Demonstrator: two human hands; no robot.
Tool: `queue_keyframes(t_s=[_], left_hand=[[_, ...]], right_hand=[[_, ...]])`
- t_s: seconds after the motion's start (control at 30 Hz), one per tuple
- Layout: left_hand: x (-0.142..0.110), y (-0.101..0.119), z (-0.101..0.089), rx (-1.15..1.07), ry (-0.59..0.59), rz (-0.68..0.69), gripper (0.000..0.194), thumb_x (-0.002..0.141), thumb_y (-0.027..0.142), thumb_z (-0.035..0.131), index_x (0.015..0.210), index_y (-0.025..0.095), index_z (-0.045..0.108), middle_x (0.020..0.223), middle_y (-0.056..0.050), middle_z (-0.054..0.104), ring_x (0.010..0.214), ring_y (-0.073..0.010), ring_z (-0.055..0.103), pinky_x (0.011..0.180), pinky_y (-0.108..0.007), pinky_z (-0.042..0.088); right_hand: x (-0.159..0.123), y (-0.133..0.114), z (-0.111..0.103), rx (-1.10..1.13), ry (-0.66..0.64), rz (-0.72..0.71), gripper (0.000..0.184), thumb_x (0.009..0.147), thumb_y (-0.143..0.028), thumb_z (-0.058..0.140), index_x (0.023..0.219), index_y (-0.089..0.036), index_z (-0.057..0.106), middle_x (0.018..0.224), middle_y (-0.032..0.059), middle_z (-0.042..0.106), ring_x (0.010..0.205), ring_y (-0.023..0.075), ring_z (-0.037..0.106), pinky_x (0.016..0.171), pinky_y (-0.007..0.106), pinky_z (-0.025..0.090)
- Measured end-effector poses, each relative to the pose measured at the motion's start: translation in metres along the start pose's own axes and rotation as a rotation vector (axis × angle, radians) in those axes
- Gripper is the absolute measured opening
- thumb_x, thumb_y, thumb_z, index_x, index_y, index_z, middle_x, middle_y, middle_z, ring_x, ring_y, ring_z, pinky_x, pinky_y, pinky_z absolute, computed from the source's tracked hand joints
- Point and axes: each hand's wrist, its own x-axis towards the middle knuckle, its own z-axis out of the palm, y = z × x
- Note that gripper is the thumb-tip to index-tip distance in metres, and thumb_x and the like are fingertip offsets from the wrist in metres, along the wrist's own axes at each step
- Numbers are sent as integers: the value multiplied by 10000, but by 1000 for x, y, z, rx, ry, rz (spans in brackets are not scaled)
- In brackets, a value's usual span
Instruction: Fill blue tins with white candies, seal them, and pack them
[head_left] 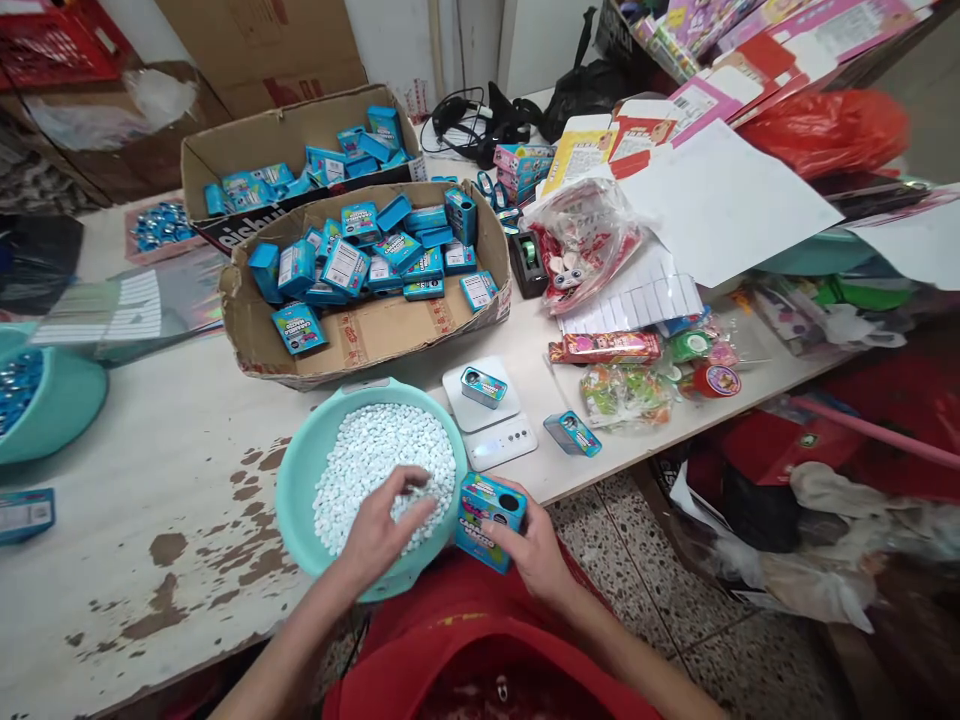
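A turquoise basin [294, 470] full of small white candies [352, 450] stands at the table's front edge. My left hand [382, 525] is down in the candies, fingers curled around some of them; the fingertips are partly hidden. To the right of the basin, my right hand [536, 550] grips a small blue candy box [484, 535], held upright with a dark round opening in its top. Past it a similar blue box [484, 386] rests on a white digital scale [499, 443]. Another blue box [573, 434] with an opening lies on the table right of the scale.
Behind the basin, a cardboard box [292, 372] holds several blue boxes, with a second carton [225, 155] behind. A tape dispenser [529, 268], bagged sweets [626, 393] and white paper [727, 205] lie rightward. Another turquoise basin [79, 400] stands at left.
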Motion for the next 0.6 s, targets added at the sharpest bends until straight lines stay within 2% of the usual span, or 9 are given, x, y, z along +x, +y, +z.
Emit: queue_keyframes(t_s=[0.07, 0.13, 0.23, 0.3, 0.37, 0.43, 0.47, 0.53, 0.6], left_hand=[[23, -20, -9, 89, 172, 18, 219, 828, 394, 513, 962, 232, 575, 1012, -71, 642, 977, -247, 580, 880, -388, 439], [46, -32, -12, 178, 261, 74, 225, 841, 394, 492, 960, 225, 582, 1003, -86, 643, 998, -268, 574, 899, -412, 425], [79, -25, -7, 272, 330, 205, 251, 857, 342, 483, 1061, 221, 567, 1066, -107, 623, 1048, -269, 554, 924, -416, 417], [105, -7, 2, 354, 287, 325, 346, 829, 285, 537, 1169, 222, 520, 1206, -120, 564, 1153, -270, 496, 976, -419, 388], [134, 13, 15, 471, 122, 415, 458, 785, 216, 591, 1229, 244, 482, 1312, -109, 493, 1221, -275, 443, 1005, -427, 364], [160, 31, 26, 574, -58, 406, 432, 772, 180, 596, 1189, 259, 513, 1260, -94, 523, 1146, -278, 504, 949, -420, 402], [168, 37, 29, 597, -108, 377, 383, 778, 185, 591, 1150, 255, 536, 1200, -88, 551, 1080, -271, 544, 902, -402, 427], [170, 44, 23, 573, -80, 329, 304, 791, 222, 585, 1093, 235, 560, 1101, -81, 578, 984, -250, 581, 821, -351, 454], [147, 42, -3, 485, 110, 328, 319, 782, 269, 606, 1093, 227, 551, 1065, -73, 584, 970, -234, 578, 797, -314, 453]], right_hand=[[-2, 7, -14, -40, 61, 6, 421, 650, -351, 742, 1025, -203, 623, 920, 40, 708, 841, 225, 655, 804, 381, 534], [-2, 15, -25, -69, 140, 5, 418, 654, -370, 743, 1016, -197, 626, 905, 43, 707, 822, 220, 652, 782, 373, 536], [0, 26, -36, -137, 237, -41, 434, 665, -384, 739, 1034, -189, 618, 936, 48, 697, 844, 216, 642, 796, 367, 525], [4, 28, -40, -207, 284, -91, 433, 672, -383, 734, 1037, -181, 617, 954, 55, 690, 863, 215, 634, 820, 372, 511], [8, 25, -41, -266, 309, -129, 425, 677, -381, 728, 1032, -173, 617, 955, 61, 685, 868, 216, 628, 833, 381, 502], [12, 20, -39, -301, 307, -159, 423, 673, -378, 728, 1026, -173, 617, 963, 64, 680, 872, 217, 625, 846, 388, 494], [15, 17, -39, -306, 300, -167, 426, 668, -378, 730, 1025, -175, 616, 965, 62, 678, 872, 216, 624, 850, 390, 493], [18, 13, -38, -282, 305, -153, 431, 650, -379, 742, 1011, -184, 612, 936, 52, 681, 843, 211, 627, 828, 388, 502], [20, 11, -39, -201, 344, -106, 422, 618, -374, 765, 961, -190, 603, 843, 31, 684, 764, 204, 633, 766, 383, 522]])
